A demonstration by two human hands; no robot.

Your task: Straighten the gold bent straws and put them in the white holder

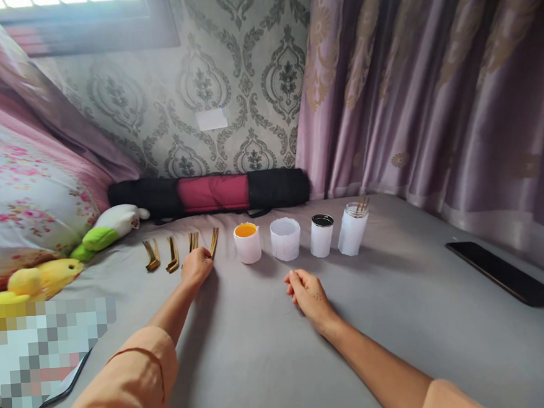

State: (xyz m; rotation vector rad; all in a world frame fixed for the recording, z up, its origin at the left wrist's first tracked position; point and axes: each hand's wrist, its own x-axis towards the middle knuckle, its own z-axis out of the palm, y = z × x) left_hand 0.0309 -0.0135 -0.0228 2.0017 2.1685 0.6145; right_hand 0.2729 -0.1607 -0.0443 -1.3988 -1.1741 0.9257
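Note:
Four groups would be too exact, so several bundles of gold-coloured metal straws [173, 255] lie in a row on the grey sheet, the left ones bent at their lower ends. My left hand [197, 266] is closed at the lower end of the rightmost straw bundle [215, 240] and partly hides the bundle beside it. Loosely curled, my right hand [308, 291] hovers or rests before the containers with nothing visible in it. A white-wrapped cup with an orange inside [247, 246], a whitish cup [286, 240], a black-rimmed can [321, 241] and a glass jar [351, 232] holding thin sticks stand in line.
A black phone [505, 271] lies at the right. Behind the row is a black and red rolled bag [213, 192] against the wall. Plush toys [48, 278] and a blurred flat object [45, 363] are at the left. Curtains [407, 82] hang on the right.

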